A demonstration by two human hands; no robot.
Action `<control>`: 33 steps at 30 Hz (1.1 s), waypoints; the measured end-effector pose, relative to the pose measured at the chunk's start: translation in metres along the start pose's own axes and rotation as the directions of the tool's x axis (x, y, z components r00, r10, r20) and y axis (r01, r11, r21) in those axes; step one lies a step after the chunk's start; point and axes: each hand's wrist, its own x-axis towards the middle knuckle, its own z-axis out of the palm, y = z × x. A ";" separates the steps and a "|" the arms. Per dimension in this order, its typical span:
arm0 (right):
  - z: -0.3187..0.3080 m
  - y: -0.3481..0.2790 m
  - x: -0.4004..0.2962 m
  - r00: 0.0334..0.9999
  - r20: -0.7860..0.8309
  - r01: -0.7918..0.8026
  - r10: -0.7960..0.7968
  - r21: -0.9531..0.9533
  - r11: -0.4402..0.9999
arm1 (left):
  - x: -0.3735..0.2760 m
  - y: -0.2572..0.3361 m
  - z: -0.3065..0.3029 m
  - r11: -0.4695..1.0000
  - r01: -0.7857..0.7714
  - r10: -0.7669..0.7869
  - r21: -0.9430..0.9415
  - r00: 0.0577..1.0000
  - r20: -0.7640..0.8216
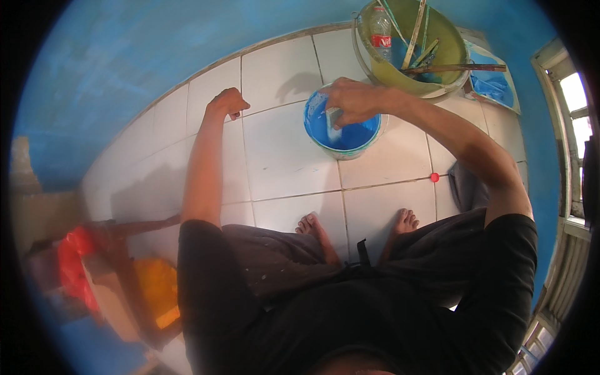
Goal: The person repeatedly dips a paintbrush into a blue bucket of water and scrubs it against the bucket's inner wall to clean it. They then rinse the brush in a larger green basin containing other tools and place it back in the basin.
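My right hand (352, 102) reaches over a small bucket (344, 154) on the tiled floor. It grips a pale, flat tool (333, 123), which looks like a wide paintbrush. The lower end of this tool dips into the blue paint (356, 136) inside the bucket; its upper part is hidden by my fingers. To the left of the bucket, my left hand (228, 102) hovers with its fingers curled in, and nothing shows in it.
Behind the bucket stands a large yellowish pail (450, 33) with a plastic bottle (380, 33) and several paint-stained sticks (415, 35). A red cap (435, 177) lies on the floor. Blue walls (154, 42) border the tiles; a window (574, 103) is at right, a red bag (77, 258) at left.
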 end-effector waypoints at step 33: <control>0.005 0.009 0.007 0.989 -0.106 0.068 -0.104 -0.304 0.950 | 0.012 -0.002 0.005 0.998 0.063 -0.064 -0.021 0.998 -0.023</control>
